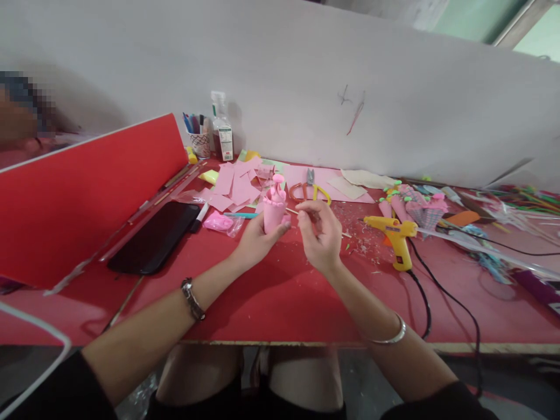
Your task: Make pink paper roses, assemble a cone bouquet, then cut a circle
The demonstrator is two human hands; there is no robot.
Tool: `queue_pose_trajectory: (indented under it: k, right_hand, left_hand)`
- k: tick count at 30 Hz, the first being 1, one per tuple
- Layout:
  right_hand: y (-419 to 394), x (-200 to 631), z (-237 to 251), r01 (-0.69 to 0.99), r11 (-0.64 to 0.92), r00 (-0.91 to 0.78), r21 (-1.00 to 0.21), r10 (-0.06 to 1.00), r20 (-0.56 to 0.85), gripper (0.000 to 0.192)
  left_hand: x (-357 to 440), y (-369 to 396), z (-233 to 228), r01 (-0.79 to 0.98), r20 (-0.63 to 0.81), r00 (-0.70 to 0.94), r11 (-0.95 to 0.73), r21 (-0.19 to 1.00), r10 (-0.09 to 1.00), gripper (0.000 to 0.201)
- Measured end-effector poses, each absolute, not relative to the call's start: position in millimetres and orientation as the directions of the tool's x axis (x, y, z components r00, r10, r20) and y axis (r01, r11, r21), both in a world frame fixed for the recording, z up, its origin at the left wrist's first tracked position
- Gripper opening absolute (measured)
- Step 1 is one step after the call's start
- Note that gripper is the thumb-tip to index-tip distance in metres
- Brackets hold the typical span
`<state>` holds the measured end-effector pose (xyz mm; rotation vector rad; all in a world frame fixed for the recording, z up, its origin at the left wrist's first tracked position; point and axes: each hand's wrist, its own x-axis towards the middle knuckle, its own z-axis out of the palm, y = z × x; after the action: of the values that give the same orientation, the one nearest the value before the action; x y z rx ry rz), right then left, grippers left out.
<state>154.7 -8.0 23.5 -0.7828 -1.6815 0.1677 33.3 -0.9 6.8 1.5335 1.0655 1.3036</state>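
Upright in my left hand [258,240] is a small pink cup [273,216], its rim edged with little bumps of pink clay. Rounded pink clay pieces [277,185] stick up from its top. My right hand [321,236] is just to the right of the cup, thumb and fingers pinched on a thin wooden stick [292,210]. One end of the stick points toward the cup; the middle is hidden by my fingers. Near the cup's left side lie a bag of pink clay [219,221] and a teal pen [241,215].
Pink paper scraps [238,186] and scissors [310,189] lie behind my hands. A yellow glue gun [396,236] with a cord rests at right, near small cone-shaped crafts [411,204]. Left are a black phone [155,238], a red board [96,198], a bottle [224,131] and a pen cup [200,143].
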Motion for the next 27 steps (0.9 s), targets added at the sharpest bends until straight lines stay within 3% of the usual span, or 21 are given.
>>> queue_pose_trajectory:
  k: [6, 18, 27]
  right_hand:
    - [-4, 156, 21, 0.381, 0.721, -0.170, -0.578, 0.670, 0.723, 0.012]
    - [-6, 154, 21, 0.412, 0.744, -0.152, -0.526, 0.626, 0.765, 0.010]
    - [-4, 151, 23, 0.131, 0.557, 0.105, -0.820, 0.815, 0.570, 0.004]
  left_hand:
    - [31, 2, 7, -0.101, 0.262, 0.057, -0.256, 0.961, 0.963, 0.026]
    - [32, 5, 3, -0.187, 0.215, 0.041, -0.204, 0.961, 0.976, 0.031]
    - [28, 15, -3, -0.215, 0.143, -0.023, -0.144, 0.966, 0.989, 0.031]
